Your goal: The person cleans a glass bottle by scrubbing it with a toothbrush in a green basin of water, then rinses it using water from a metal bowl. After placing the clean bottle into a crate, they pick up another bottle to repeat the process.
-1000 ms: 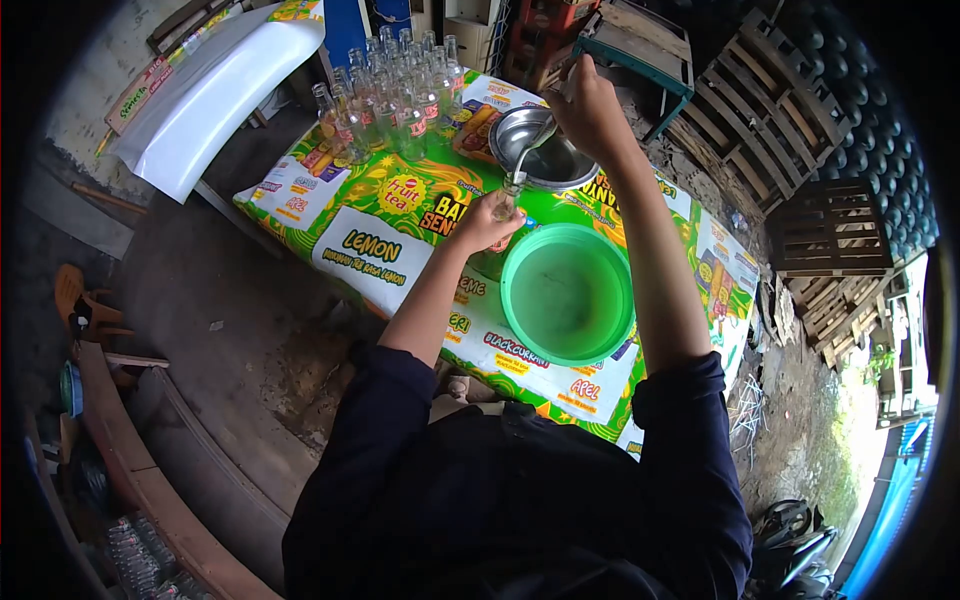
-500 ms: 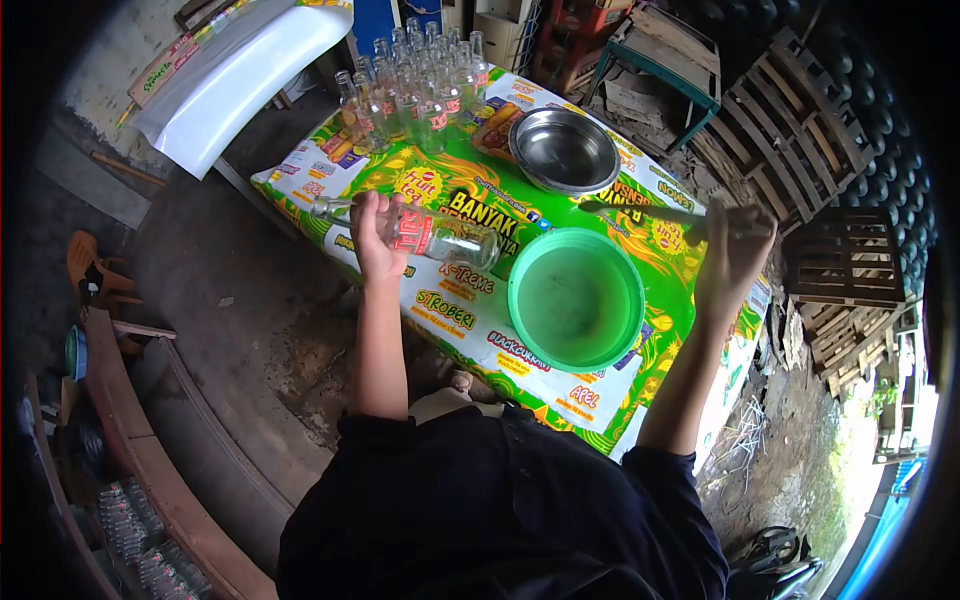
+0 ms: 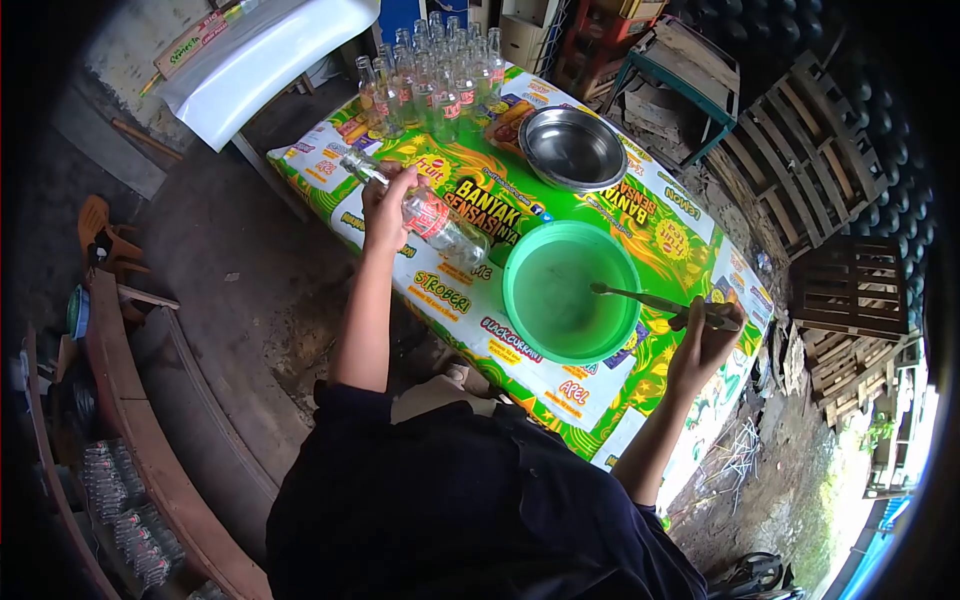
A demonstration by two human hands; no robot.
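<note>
My left hand (image 3: pixel 387 208) is wrapped round a clear glass bottle (image 3: pixel 440 226) with red lettering. The bottle lies slanted in the air, its neck to the upper left and its base near the green basin's left rim. My right hand (image 3: pixel 712 338) grips the end of a long dark brush (image 3: pixel 650 299), whose tip is over the green basin (image 3: pixel 518 325). Cloudy liquid shows inside the basin. Behind it on the table stands a steel bowl (image 3: pixel 573 148), and a group of several upright glass bottles (image 3: pixel 440 85) is at the table's far left.
A green patterned cover lies over the table (image 3: pixel 440 290). Wooden pallets (image 3: pixel 795 155) and a green-framed stand (image 3: pixel 685 75) are beyond its right side. Crated bottles (image 3: pixel 135 510) sit at the lower left, near an orange chair (image 3: pixel 103 235).
My right hand has come down and the brush tip has moved from above the basin's far side to over its inside. The bottle in my left hand has tilted more steeply.
</note>
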